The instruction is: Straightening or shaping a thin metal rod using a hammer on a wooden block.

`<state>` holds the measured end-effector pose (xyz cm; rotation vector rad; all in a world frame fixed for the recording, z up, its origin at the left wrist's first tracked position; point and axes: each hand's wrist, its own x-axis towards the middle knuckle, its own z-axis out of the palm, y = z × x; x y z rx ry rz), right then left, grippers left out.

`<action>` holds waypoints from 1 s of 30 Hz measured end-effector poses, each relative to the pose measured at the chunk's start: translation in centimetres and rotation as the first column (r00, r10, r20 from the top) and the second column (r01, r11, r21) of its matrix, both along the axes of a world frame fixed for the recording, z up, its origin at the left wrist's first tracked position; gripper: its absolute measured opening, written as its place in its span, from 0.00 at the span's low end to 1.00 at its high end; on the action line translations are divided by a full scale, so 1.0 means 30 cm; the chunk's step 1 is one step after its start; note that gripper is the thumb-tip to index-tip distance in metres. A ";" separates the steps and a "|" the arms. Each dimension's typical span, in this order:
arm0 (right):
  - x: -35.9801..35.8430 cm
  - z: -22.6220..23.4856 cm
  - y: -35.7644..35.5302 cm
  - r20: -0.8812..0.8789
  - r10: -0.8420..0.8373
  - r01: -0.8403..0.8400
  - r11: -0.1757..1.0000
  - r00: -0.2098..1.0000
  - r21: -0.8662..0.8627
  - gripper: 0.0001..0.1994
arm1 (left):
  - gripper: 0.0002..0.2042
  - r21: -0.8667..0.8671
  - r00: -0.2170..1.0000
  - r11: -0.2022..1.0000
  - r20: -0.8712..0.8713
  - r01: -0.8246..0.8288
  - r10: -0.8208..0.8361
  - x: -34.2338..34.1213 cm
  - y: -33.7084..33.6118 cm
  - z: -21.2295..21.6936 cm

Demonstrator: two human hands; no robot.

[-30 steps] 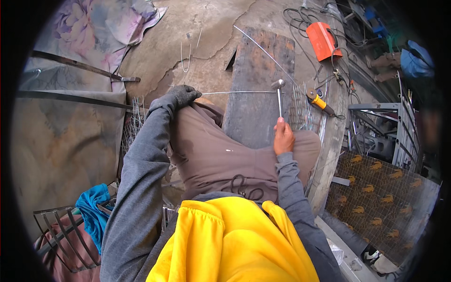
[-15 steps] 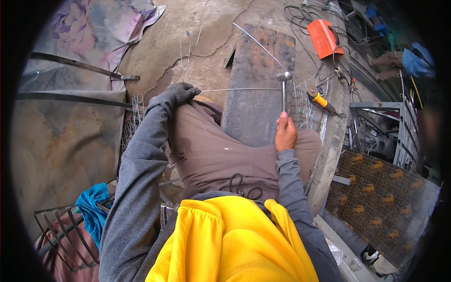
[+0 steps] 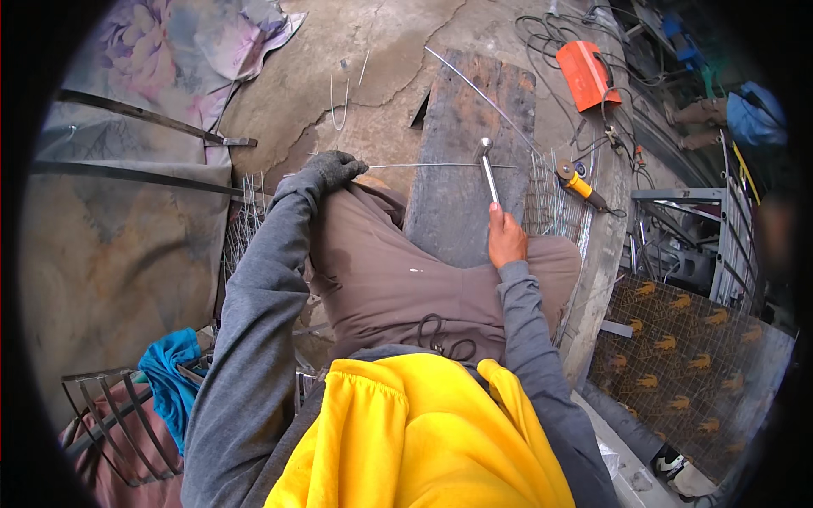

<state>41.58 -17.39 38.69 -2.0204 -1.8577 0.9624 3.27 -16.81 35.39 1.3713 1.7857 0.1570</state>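
Observation:
My left hand (image 3: 333, 172), in a dark grey glove, is closed around one end of a thin metal rod (image 3: 398, 165) beside my left knee. The rod runs to the right across a worn dark wooden board (image 3: 449, 216). In my bare right hand (image 3: 508, 237) is the handle of a shiny metal hammer (image 3: 490, 179), whose rounded head is over the rod near its right end. Whether the head touches the rod I cannot tell. A second thin rod (image 3: 474, 91) slants across the far part of the board.
Wire mesh (image 3: 555, 199) lies right of the board, with a yellow angle grinder (image 3: 582, 184) beside it. Beyond are an orange-red box (image 3: 584, 74) and tangled cables. More mesh (image 3: 246, 224) lies at left. A bent wire (image 3: 339, 114) rests on the concrete floor.
The hammer and my right hand have shifted left, and the hammer now tilts leftward. My left hand keeps its grip on the rod. The whole view has shifted slightly.

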 end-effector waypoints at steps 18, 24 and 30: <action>0.133 0.046 -0.111 -0.098 -0.048 0.040 0.995 0.994 -0.089 0.31 | 0.18 0.276 0.975 0.937 0.005 0.212 -0.222 -0.038 -0.037 0.123; 0.149 0.004 -0.127 -0.011 -0.072 0.071 0.995 0.997 -0.075 0.29 | 0.13 -0.424 0.520 0.890 0.728 -0.171 0.447 0.266 -0.175 0.405; 0.149 -0.029 -0.123 -0.052 -0.056 0.054 0.998 0.997 -0.041 0.29 | 0.13 -0.586 -0.190 0.796 0.808 -0.153 0.558 0.571 -0.294 0.547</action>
